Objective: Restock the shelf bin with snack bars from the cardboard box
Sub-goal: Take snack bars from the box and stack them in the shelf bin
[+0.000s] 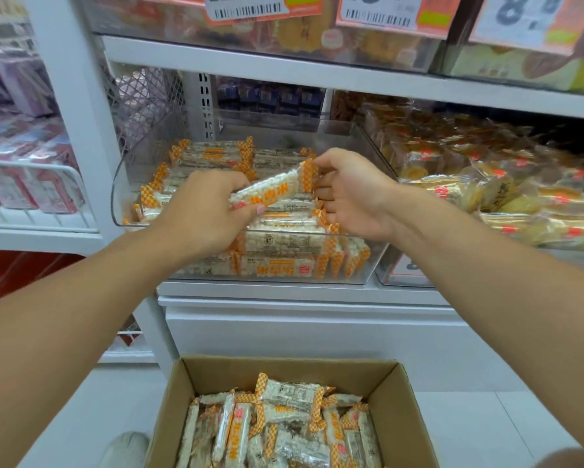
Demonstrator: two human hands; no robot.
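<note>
Snack bar [273, 187] in its white wrapper with orange checked ends sits tilted between my two hands, just above the clear shelf bin [361, 265]. My left hand [206, 211] curls round its lower end, thumb pressed on the wrapper; my right hand [348, 194] pinches the upper checked end between thumb and fingertips. More bars [277, 244] of the same kind lie stacked flat in the bin beneath. Below, near my body, the open cardboard box [398, 396] stands on the pale floor, holding a loose heap of bars [283, 423]. Yellow-wrapped pastries [486, 184] fill the neighbouring bin to the right.
</note>
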